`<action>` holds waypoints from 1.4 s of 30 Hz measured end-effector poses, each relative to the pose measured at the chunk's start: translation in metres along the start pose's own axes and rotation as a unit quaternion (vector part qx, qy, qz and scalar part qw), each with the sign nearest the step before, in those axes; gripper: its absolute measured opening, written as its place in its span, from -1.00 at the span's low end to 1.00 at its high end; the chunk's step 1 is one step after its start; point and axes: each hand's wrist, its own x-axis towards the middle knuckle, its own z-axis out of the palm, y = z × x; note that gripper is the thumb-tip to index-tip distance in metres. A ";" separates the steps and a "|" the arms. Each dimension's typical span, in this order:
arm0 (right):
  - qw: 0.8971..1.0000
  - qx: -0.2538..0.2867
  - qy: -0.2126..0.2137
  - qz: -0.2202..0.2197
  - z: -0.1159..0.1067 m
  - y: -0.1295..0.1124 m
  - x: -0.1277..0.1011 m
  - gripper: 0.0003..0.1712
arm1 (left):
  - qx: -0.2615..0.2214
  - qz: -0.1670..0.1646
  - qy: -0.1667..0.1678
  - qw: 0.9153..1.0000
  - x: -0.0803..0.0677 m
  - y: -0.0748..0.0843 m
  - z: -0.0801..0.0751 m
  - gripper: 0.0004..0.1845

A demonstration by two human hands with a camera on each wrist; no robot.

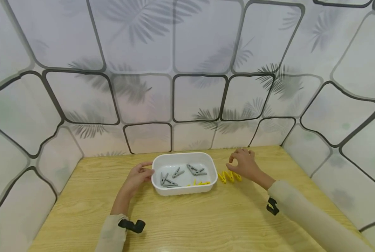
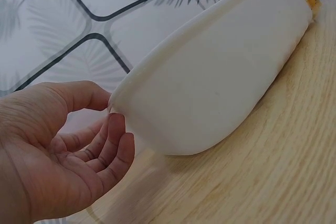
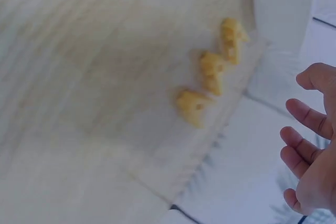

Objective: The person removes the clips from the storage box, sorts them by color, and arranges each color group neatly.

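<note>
Just beside the tub's [image 1: 184, 191] right edge lie yellow pegs [image 1: 229, 176].

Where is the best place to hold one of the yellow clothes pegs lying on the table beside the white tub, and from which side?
Probably from above, pinching the nearest yellow peg across its two narrow sides. The pegs lie flat on the table in a close row, and the right hand hovers just over them, empty.

a light wooden table [image 1: 187, 224] with visible grain carries a white rectangular plastic tub [image 1: 184, 190] near its back edge and three yellow plastic clothespins [image 1: 229, 176] just beside the tub's right end.
</note>
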 end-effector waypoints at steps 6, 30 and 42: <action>0.998 0.012 -0.015 -0.066 -0.003 -0.027 0.026 -0.80 | -0.003 0.003 -0.005 1.000 0.002 -0.001 -0.001 -0.45; 0.944 -0.059 -0.242 -0.218 0.043 -0.106 0.054 -0.82 | 0.010 -0.001 0.003 1.000 0.001 -0.001 -0.001 -0.47; 0.941 -0.088 -0.267 -0.187 0.056 -0.120 0.066 -0.83 | 0.003 0.001 0.005 1.000 0.001 -0.001 -0.001 -0.47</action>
